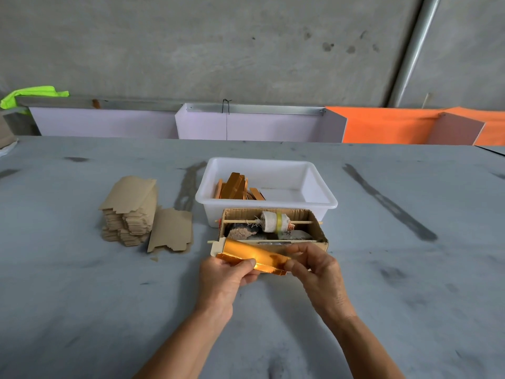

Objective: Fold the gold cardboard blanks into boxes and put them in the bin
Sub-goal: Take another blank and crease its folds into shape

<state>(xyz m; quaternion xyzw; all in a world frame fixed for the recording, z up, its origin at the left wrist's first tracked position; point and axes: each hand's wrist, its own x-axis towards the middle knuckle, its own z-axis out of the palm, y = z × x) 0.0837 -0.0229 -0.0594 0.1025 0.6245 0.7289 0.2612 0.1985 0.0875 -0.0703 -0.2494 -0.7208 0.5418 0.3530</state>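
While forearms angle inward, both hands [273, 272] pinch the gold blank [255, 255] at its ends.

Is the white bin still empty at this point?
No, the white bin already holds several folded gold boxes leaning in its left part, while both hands grip another gold blank in front.

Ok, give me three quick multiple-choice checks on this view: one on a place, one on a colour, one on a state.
1. Where is the stack of flat blanks?
A. left of the white bin
B. inside the bin
C. right of the bin

2. Which colour is the piece being folded?
A. silver
B. gold
C. green

3. How is that piece held?
A. lying untouched
B. one hand only
C. left hand and right hand both grip it

Answers: 1 A, the stack sits on the table left of the bin. 2 B, its foil shines gold. 3 C, fingers of both hands pinch its ends.
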